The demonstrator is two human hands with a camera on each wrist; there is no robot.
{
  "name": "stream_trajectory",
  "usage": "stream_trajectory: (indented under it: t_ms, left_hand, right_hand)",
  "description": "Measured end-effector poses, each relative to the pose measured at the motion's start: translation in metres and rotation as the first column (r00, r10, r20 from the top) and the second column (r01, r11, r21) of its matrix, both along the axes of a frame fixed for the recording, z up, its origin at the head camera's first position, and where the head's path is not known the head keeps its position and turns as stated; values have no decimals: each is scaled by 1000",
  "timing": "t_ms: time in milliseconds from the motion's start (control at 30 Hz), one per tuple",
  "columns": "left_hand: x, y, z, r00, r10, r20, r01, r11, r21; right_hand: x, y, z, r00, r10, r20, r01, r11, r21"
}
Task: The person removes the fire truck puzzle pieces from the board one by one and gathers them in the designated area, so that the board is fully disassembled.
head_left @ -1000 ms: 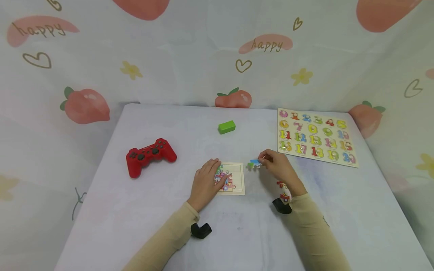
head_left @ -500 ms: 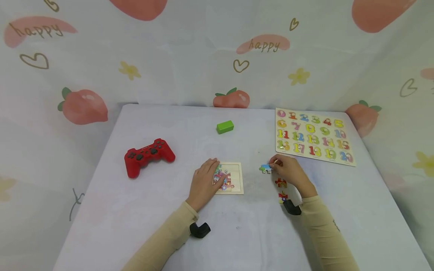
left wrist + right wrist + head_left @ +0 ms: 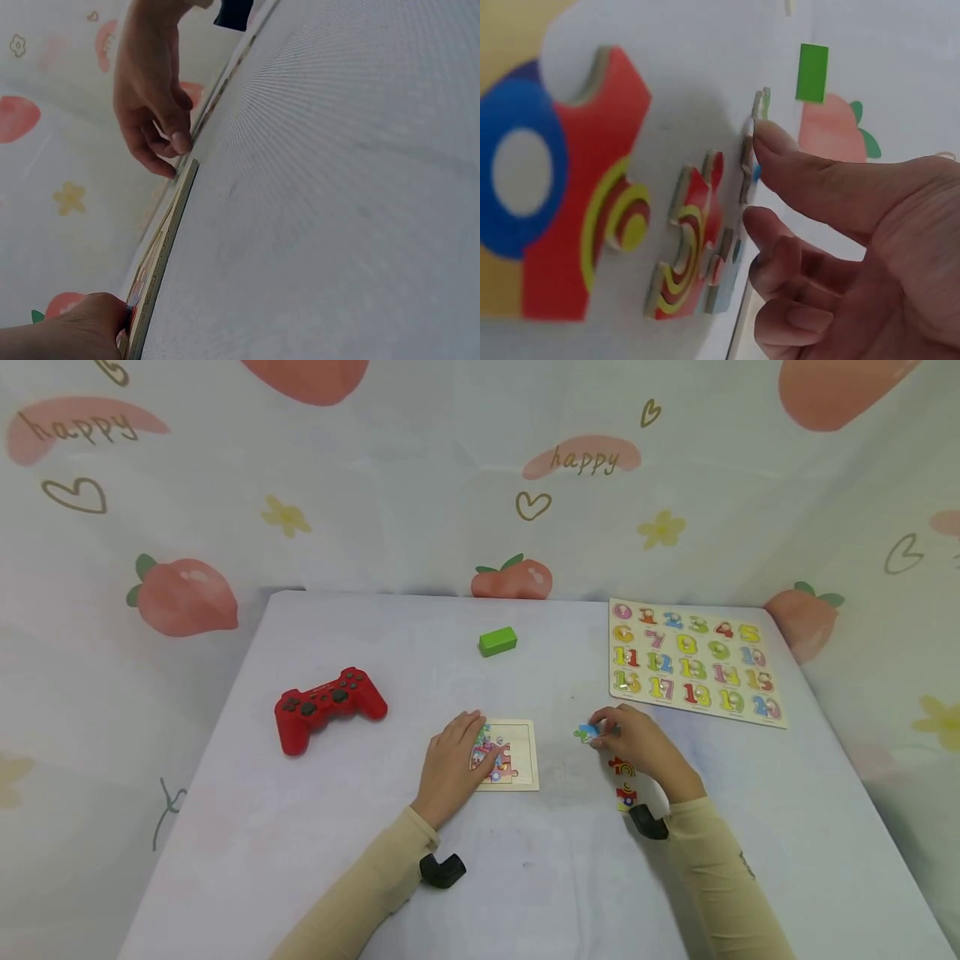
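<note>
In the head view my left hand [image 3: 452, 766] lies across the left part of a small wooden jigsaw board [image 3: 527, 756], fingers extended and thumb over the picture. The hand hides part of that picture. The left wrist view shows the thumb against the edge of the board [image 3: 166, 251]. To the board's right, my right hand [image 3: 636, 740] pinches a blue-and-green puzzle piece [image 3: 585, 733] between thumb and index finger, low at the tabletop. Beneath the right wrist lie loose red-and-yellow puzzle pieces [image 3: 622, 766], seen large as a red-and-blue piece [image 3: 551, 195] in the right wrist view.
A red game controller [image 3: 330, 706] rests on the left of the table. Farther back is a green block [image 3: 498, 642]. A wooden number board [image 3: 697, 662] lies at the back right, just beyond the right hand. A printed cloth [image 3: 405, 468] hangs behind the table.
My right hand has moved right, away from the jigsaw board, with the blue-and-green puzzle piece, which is now lower at the table. Its fingers have shifted over the piece. The left hand stays put.
</note>
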State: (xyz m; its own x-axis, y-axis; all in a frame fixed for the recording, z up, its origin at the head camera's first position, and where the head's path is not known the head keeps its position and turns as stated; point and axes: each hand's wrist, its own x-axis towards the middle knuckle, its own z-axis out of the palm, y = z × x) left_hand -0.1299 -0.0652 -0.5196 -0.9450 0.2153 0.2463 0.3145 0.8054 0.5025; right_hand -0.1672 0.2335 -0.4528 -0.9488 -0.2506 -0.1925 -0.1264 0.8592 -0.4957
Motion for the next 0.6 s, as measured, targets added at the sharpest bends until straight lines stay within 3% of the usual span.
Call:
stream_trajectory:
  t_ms: [400, 600]
  left_hand:
    - [-1, 1, 0, 1000, -2, 9, 2, 1000, -7]
    - [-1, 0, 2, 1000, -8, 13, 8, 1000, -23]
  right_hand:
    - [-1, -3, -7, 999, 28, -38, -30, 999, -35]
    - [1, -11, 0, 996, 30, -88, -33, 999, -39]
